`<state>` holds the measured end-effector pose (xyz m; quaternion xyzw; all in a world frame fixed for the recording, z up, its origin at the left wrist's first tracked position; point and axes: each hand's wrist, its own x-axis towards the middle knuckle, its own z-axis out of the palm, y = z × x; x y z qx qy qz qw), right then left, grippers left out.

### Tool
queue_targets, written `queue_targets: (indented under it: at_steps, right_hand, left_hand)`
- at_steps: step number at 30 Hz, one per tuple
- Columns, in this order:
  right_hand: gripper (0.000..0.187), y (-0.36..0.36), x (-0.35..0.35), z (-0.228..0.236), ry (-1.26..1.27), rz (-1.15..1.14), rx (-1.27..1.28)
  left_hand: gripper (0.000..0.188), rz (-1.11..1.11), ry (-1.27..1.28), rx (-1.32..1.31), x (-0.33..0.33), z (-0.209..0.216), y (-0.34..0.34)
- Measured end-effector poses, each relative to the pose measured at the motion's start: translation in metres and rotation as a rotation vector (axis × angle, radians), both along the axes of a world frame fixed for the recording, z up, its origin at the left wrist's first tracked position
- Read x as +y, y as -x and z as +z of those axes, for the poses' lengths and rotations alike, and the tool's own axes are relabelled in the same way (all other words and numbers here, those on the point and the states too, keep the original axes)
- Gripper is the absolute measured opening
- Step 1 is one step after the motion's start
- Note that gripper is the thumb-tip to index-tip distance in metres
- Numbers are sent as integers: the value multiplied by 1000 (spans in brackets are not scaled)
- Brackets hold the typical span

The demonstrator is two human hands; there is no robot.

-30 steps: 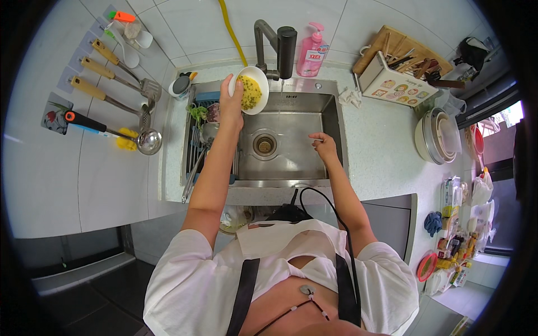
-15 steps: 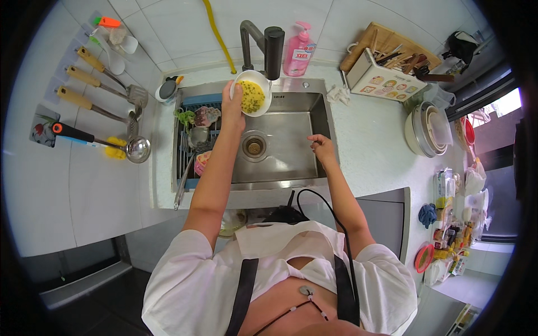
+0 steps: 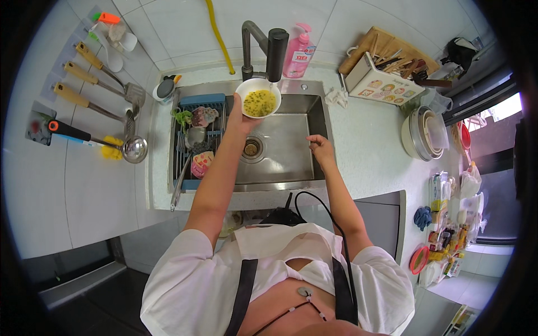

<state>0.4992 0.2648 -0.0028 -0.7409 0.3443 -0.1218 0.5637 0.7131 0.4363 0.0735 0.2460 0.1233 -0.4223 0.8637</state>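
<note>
My left hand (image 3: 239, 119) is closed on the left edge of a white bowl (image 3: 247, 88), tilted toward me below the faucet. A yellow liquid with green bits, like beaten egg with chopped greens (image 3: 259, 103), lies in the bowl. Over the right side of the steel sink (image 3: 286, 151), my right hand (image 3: 321, 149) hangs with its fingers loosely curled in, and nothing shows in them. The dark faucet (image 3: 276, 55) stands just behind the bowl.
Left in the sink sits a blue drying rack (image 3: 202, 101) with greens, a pink-patterned item and utensils. A pink pump bottle (image 3: 300, 53) stands behind. To the right are a utensil holder (image 3: 381, 81) and stacked bowls (image 3: 420, 131). Spatulas and a ladle (image 3: 134, 149) hang at left.
My left hand has carried the bowl slightly to the right, and its angle has shifted so the liquid sits differently. My right hand has hardly moved.
</note>
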Motion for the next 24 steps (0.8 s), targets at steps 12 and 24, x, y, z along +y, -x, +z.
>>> queue_targets:
  at_steps: [12, 24]
  right_hand:
    - [23, -2, 2, -2, 3, 17, 26]
    - [23, -1, 2, -8, 36, 18, 29]
  left_hand:
    - [56, -105, -77, 165, -15, 2, 33]
    - [53, -47, -87, 35, -9, -11, 21]
